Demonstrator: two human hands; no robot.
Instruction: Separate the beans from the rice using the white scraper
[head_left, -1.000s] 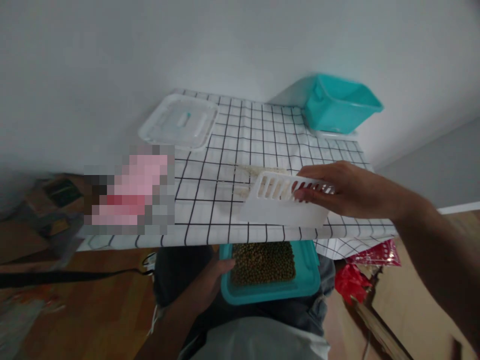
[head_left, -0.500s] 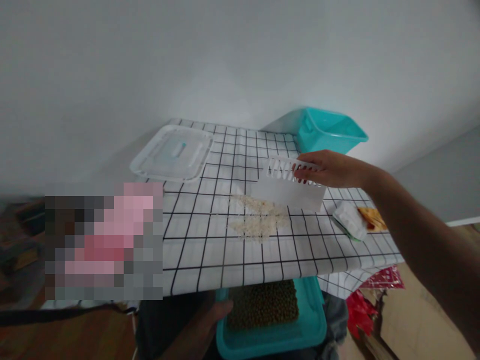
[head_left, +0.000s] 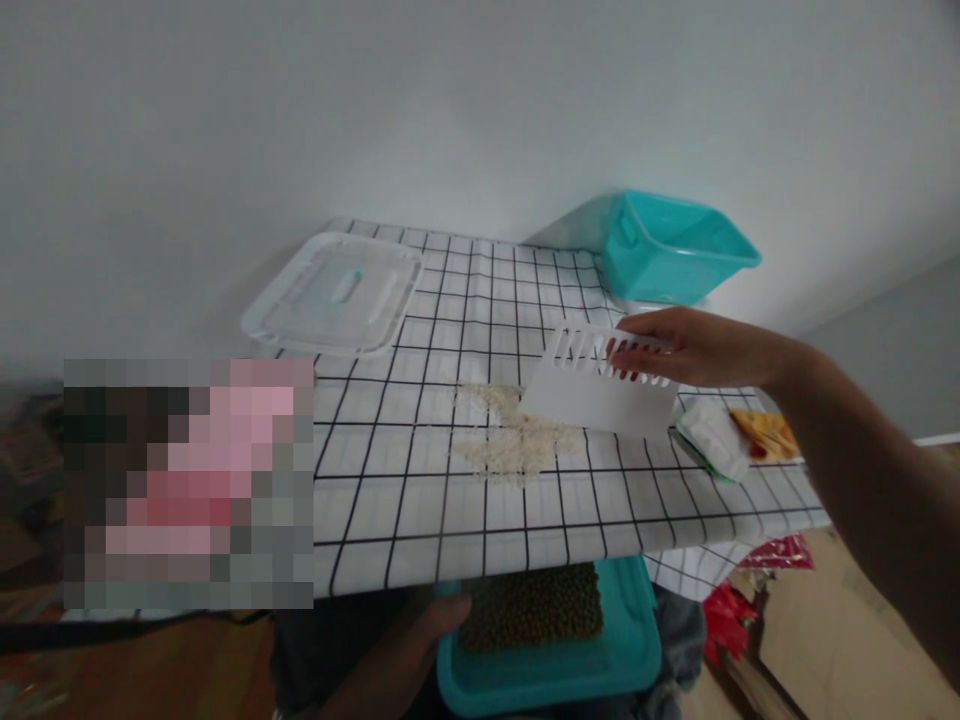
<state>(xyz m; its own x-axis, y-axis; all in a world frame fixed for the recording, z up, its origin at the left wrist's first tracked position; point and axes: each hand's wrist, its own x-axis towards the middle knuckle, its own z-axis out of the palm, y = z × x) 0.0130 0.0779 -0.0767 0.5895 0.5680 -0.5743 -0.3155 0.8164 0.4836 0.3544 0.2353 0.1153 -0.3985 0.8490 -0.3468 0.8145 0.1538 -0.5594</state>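
Note:
My right hand [head_left: 664, 345] is closed on the slotted top edge of a white plastic panel [head_left: 600, 400]. The panel leans over the table, its lower left corner at a thin spread of pale, rice-like grains [head_left: 517, 440]. Below the table's front edge, my left hand [head_left: 446, 620] grips the left rim of a teal tub [head_left: 555, 680]. Inside that tub is a layer of small round greenish-brown beans or pellets [head_left: 536, 610]. The left fingers are mostly hidden under the tub; its far side is hidden by the table edge.
A white lid [head_left: 337, 295] lies at the table's back left. An upright teal bin [head_left: 667, 250] stands back right against the wall. White and orange packets [head_left: 712, 440] lie at the right. A checked cloth [head_left: 412, 500] covers the table; a blurred-out area hides its left part.
My right hand has carried the white panel a little to the right and toward me, tilting it. The left hand keeps its hold on the tub. The view has shifted slightly.

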